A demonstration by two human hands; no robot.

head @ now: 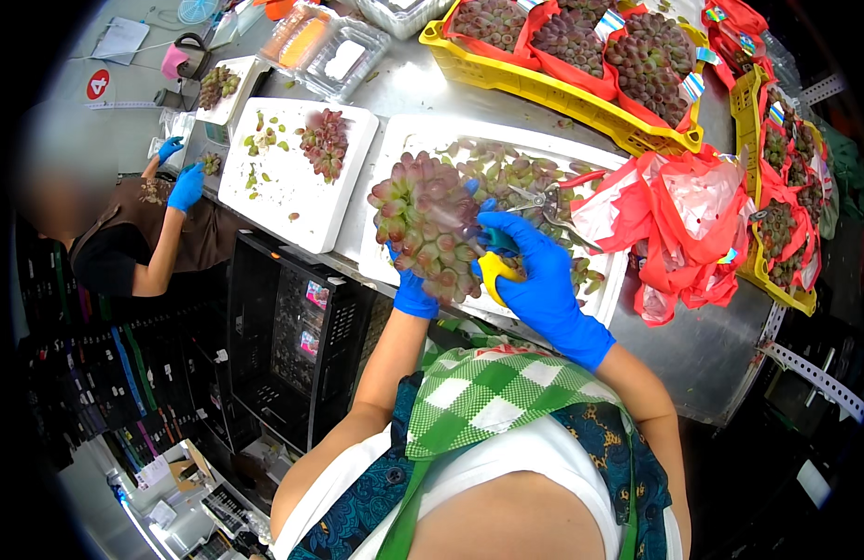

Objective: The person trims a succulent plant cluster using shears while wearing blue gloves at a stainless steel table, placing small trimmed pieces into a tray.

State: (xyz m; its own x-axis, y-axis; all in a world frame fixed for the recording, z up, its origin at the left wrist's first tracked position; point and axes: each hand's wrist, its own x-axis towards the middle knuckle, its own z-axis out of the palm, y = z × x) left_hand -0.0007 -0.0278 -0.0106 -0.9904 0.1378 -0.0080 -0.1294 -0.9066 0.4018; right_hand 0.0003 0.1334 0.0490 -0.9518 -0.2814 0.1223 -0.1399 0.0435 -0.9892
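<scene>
My left hand (412, 288), in a blue glove, holds up a large bunch of reddish-green grapes (428, 227) from below; most of its fingers are hidden behind the fruit. In my right hand (533, 269), also gloved in blue, are scissors with a yellow handle (496, 277), their blades pointing into the bunch. Whether the blades are apart cannot be told. Beneath both hands lies a white foam tray (418, 129) with many loose grapes (516, 168). Red-handled pruning shears (547, 201) rest in the tray, right of the bunch.
Crumpled red-and-clear bags (691, 224) lie at the right. Yellow crates (558, 94) of bagged grapes stand behind and to the right. Another white tray (253, 203) holds a bunch and scraps. A co-worker's gloved hands (187, 187) are at the far left. Clear plastic boxes (327, 52) sit behind.
</scene>
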